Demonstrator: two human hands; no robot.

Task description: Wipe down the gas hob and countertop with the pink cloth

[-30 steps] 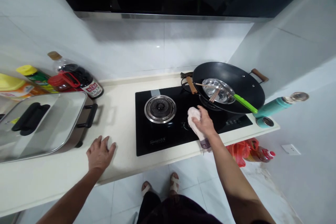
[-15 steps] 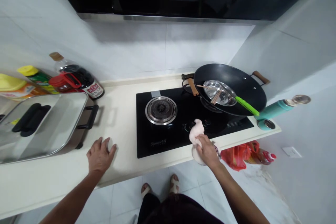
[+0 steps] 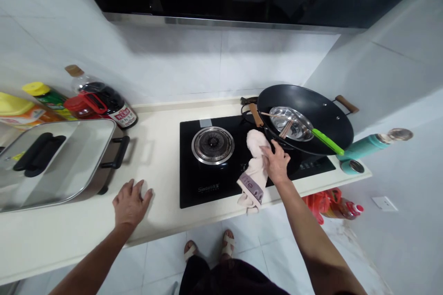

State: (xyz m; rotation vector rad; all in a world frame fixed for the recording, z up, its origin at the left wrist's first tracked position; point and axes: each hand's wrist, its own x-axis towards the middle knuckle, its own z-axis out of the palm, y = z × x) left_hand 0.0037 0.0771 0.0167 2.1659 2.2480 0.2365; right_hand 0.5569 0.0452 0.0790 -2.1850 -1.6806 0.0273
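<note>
My left hand [image 3: 131, 205] lies on the pale countertop [image 3: 152, 166] with its fingers spread, close to the electric pan [image 3: 86, 156] with a glass lid. My right hand [image 3: 277, 163] holds a pale pink towel [image 3: 254, 166] on the black glass cooktop [image 3: 204, 182]. The towel stretches from beside the wok toward the front edge, where its purple printed band and end hang over. Left of the towel sits a round burner [image 3: 212, 145]. Behind my right hand stands the black wok [image 3: 328, 115], holding a metal bowl [image 3: 285, 117], chopsticks and a green-handled utensil [image 3: 327, 140].
A soy sauce bottle [image 3: 121, 110] and yellow-capped bottles [image 3: 43, 94] stand at the back left. A teal flask [image 3: 365, 147] and its cup [image 3: 352, 167] are by the right wall. The range hood [image 3: 221, 2] hangs above. Red bags [image 3: 320, 203] lie below the counter.
My right hand has moved the towel forward, away from the counter's front edge, toward the wok. The towel is now stretched out longer, its purple band showing. My left hand has stayed in place.
</note>
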